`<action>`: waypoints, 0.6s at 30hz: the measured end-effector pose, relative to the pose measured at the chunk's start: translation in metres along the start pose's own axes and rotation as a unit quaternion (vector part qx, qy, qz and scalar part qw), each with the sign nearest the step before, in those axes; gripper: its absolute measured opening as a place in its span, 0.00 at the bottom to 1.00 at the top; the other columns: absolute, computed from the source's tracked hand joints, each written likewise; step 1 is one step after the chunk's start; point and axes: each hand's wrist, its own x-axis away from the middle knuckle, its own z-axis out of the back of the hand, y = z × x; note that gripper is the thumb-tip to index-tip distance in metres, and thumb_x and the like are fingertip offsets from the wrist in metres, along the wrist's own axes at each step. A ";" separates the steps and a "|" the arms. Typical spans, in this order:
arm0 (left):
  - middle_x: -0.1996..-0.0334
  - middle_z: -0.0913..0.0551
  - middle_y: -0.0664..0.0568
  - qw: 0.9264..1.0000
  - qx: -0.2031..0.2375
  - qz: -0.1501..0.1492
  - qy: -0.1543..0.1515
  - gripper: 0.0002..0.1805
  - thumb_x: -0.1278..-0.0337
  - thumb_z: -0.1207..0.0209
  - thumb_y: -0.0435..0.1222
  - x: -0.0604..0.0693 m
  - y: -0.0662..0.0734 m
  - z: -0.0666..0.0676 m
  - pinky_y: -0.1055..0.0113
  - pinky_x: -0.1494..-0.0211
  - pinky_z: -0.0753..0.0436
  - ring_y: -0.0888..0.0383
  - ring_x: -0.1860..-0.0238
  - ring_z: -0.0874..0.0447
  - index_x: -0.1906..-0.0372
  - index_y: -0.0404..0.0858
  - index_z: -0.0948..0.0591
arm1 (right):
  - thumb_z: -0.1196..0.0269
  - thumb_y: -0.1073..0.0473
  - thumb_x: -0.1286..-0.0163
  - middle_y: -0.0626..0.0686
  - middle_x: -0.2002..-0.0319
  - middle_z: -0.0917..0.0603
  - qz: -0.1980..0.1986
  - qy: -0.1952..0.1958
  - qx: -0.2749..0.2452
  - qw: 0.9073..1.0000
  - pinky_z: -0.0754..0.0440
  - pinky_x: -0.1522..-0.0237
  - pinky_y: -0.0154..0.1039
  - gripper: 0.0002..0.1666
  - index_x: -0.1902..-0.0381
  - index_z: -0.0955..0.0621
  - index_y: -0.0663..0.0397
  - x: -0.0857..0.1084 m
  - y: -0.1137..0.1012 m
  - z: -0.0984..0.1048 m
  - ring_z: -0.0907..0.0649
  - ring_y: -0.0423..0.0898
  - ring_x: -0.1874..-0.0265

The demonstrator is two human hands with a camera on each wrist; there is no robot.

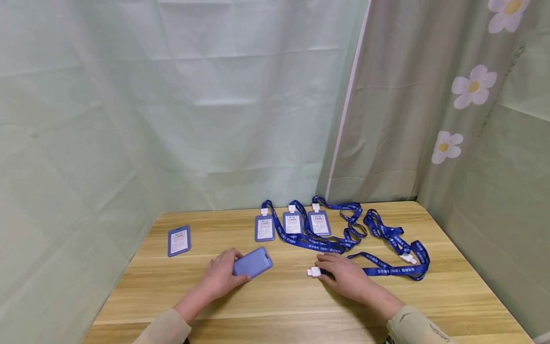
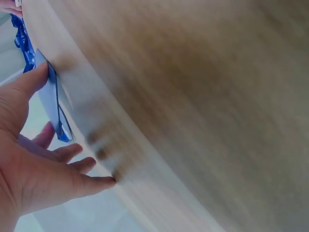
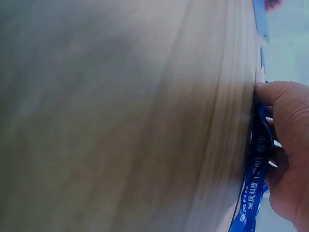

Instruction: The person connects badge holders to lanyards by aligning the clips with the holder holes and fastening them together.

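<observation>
Blue card holder is near the middle of the table, plain back up, slotted end pointing away and to the right. Left hand has it pinched at the end nearer the palm, thumb on one edge, index finger on the other; remaining fingers spread. Can't tell from here if the holder touches the wood.

To its right, apart from it: held lanyard, blue with white print. Right hand is low over the table, pinching the strap just behind the white clip. Clip sticks out past the fingertips, toward the holder. Rest of the strap trails off right and loops back.

Touching or just beside that loop: second lanyard, its own white connector lying near the loop.

Behind the hands, three badges in a row, card faces up, lanyards clipped on: left badge, middle badge, right badge. Straps run right and overlap.

Far left: lone badge, card face up, slightly turned.

Wood-grain table, pale curtain behind, white flowers printed on the right side.
</observation>
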 end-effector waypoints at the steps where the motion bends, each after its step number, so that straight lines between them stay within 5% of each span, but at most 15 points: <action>1: 0.50 0.18 0.46 1.000 0.004 -0.002 0.003 0.33 0.53 0.21 0.45 0.000 0.000 0.000 0.39 0.37 0.28 0.49 0.50 0.21 0.44 0.37 0.23 | 0.36 0.47 0.26 0.52 0.33 0.21 0.000 0.000 0.000 1.000 0.27 0.33 0.56 0.23 0.37 0.16 0.50 0.000 0.000 0.000 0.24 0.54 0.32; 10: 0.45 0.15 0.43 0.996 -0.013 -0.068 0.052 0.23 0.41 0.29 0.33 -0.003 0.006 0.004 0.32 0.28 0.41 0.41 0.41 0.19 0.42 0.37 0.21 | 0.36 0.47 0.26 0.52 0.34 0.20 -0.001 -0.002 0.000 1.000 0.26 0.33 0.56 0.23 0.38 0.16 0.50 0.000 0.001 0.000 0.24 0.54 0.32; 18: 0.55 0.10 0.54 0.976 -0.087 -0.174 0.100 0.12 0.38 0.31 0.34 -0.002 0.008 0.008 0.38 0.29 0.34 0.53 0.50 0.13 0.50 0.45 0.11 | 0.35 0.47 0.26 0.52 0.34 0.20 0.000 -0.003 -0.001 1.000 0.26 0.34 0.56 0.23 0.38 0.16 0.49 0.000 -0.001 0.002 0.24 0.54 0.33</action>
